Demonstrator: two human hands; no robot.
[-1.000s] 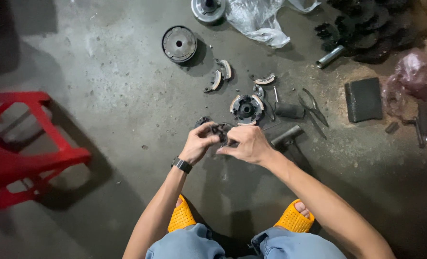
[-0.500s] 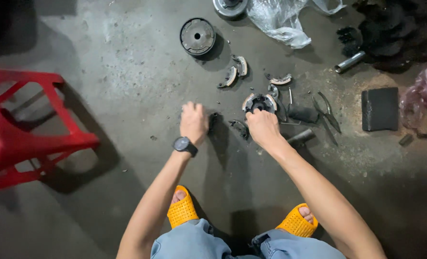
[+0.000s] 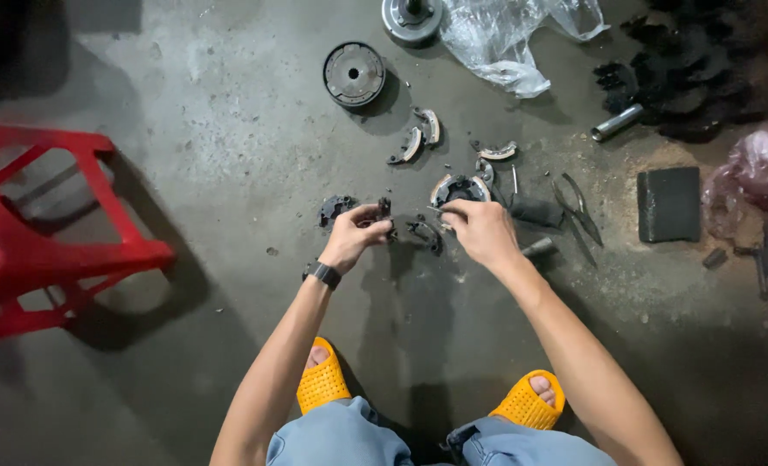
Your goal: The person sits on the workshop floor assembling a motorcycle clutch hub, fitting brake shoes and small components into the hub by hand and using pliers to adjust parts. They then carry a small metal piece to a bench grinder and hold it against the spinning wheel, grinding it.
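From the head camera, the left hand (image 3: pixel 355 235) is closed around a small dark metal part (image 3: pixel 385 216), held just above the concrete floor (image 3: pixel 228 129). The right hand (image 3: pixel 479 229) pinches a thin pin (image 3: pixel 436 209) beside a round metal piece with curved shoes (image 3: pixel 458 188). Pliers (image 3: pixel 578 210) lie near; a red stool (image 3: pixel 47 224) stands well apart.

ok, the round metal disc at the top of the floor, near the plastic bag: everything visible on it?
The round metal disc lies flat on the concrete floor, far from both hands. It looks like dull grey, grimy metal, with a raised rim, a dark centre hole and small holes around it. Nothing touches it; curved shoe pieces lie just below-right.
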